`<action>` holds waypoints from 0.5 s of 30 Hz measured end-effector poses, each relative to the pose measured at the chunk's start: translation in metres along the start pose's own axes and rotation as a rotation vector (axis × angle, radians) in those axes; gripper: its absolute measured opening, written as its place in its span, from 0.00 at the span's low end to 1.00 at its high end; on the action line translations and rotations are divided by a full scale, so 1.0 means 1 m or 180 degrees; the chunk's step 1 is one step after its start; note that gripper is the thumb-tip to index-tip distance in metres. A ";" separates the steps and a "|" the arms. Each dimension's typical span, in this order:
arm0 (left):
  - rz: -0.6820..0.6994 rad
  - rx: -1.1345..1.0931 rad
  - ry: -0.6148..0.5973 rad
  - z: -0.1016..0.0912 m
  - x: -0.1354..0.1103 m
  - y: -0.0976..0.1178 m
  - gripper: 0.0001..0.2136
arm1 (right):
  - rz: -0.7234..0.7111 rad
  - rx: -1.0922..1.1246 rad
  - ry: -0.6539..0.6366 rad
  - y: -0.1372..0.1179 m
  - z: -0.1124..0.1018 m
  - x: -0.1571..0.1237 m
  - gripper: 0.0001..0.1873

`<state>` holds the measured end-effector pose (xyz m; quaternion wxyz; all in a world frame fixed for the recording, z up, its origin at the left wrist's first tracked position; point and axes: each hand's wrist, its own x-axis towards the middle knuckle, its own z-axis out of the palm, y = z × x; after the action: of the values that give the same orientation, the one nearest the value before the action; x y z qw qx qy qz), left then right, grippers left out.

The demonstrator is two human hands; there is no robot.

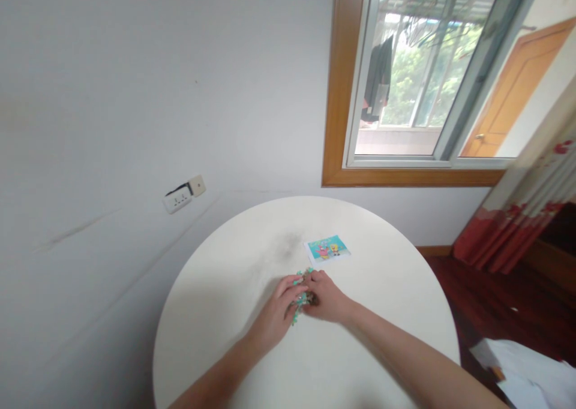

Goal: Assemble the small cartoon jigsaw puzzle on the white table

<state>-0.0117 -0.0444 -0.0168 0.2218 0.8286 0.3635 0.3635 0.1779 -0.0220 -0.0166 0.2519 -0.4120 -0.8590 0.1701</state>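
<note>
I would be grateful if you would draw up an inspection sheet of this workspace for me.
Surface: round white table, with a grey patch left of the card.
Job's things: small teal-and-brown pieces between the hands; picture card flat on the table just beyond them.
Clutter: white sheets at lower right, off the tabletop.
Hands: left hand and right hand close together, fingers curled about the pieces; how firmly either grips cannot be told.
Cables: nothing seen for certain; a dark strip by the wall socket is unclear.
Surroundings: pale wall, wood-framed window, red-and-cream curtain, dark reddish floor.
</note>
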 end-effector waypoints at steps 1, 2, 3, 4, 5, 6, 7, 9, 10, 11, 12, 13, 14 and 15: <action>0.0091 0.0028 -0.0025 -0.001 0.000 0.001 0.24 | 0.0032 0.0006 0.0059 0.000 0.002 0.000 0.16; 0.0169 0.0043 -0.0058 -0.002 0.000 0.001 0.22 | 0.0059 0.0011 0.0106 0.000 0.003 0.000 0.15; 0.0228 0.0056 -0.0103 -0.005 0.000 0.001 0.22 | 0.0079 0.0012 0.0131 -0.001 0.004 0.000 0.13; 0.0261 0.0075 -0.0149 -0.008 0.001 0.001 0.21 | 0.0094 0.0012 0.0134 -0.002 0.004 0.000 0.11; 0.0264 0.0104 -0.0183 -0.012 0.001 0.000 0.20 | 0.0111 0.0009 0.0129 -0.004 0.003 0.000 0.10; 0.0243 0.0145 -0.0189 -0.017 0.002 -0.001 0.20 | 0.0128 -0.0001 0.0121 -0.006 0.002 -0.001 0.09; 0.0197 0.0197 -0.0170 -0.022 0.003 -0.002 0.20 | 0.0148 -0.0019 0.0124 -0.008 0.001 -0.002 0.08; 0.0085 0.0345 -0.0080 -0.031 0.004 -0.007 0.19 | 0.0193 -0.0103 0.0168 -0.014 -0.001 -0.004 0.11; 0.0030 0.0444 -0.0070 -0.035 0.004 -0.009 0.18 | 0.0199 -0.0168 0.0199 -0.017 -0.001 -0.005 0.13; 0.0000 0.0565 -0.0106 -0.038 0.003 -0.012 0.16 | 0.0179 -0.0239 0.0216 -0.021 -0.001 -0.006 0.15; -0.0017 0.0700 -0.0184 -0.041 0.003 -0.014 0.13 | 0.0134 -0.0308 0.0208 -0.024 0.000 -0.006 0.16; -0.0026 0.0838 -0.0287 -0.042 0.002 -0.016 0.10 | 0.0073 -0.0366 0.0174 -0.026 0.001 -0.006 0.16; -0.0031 0.0966 -0.0387 -0.043 0.001 -0.017 0.08 | 0.0007 -0.0406 0.0122 -0.028 0.002 -0.005 0.17; -0.0049 0.1074 -0.0469 -0.043 0.000 -0.017 0.06 | -0.0046 -0.0431 0.0065 -0.029 0.004 -0.005 0.16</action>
<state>-0.0521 -0.0292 -0.0003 0.1085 0.8756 0.4084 0.2340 0.1602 -0.0435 -0.0065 0.2334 -0.4236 -0.8689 0.1056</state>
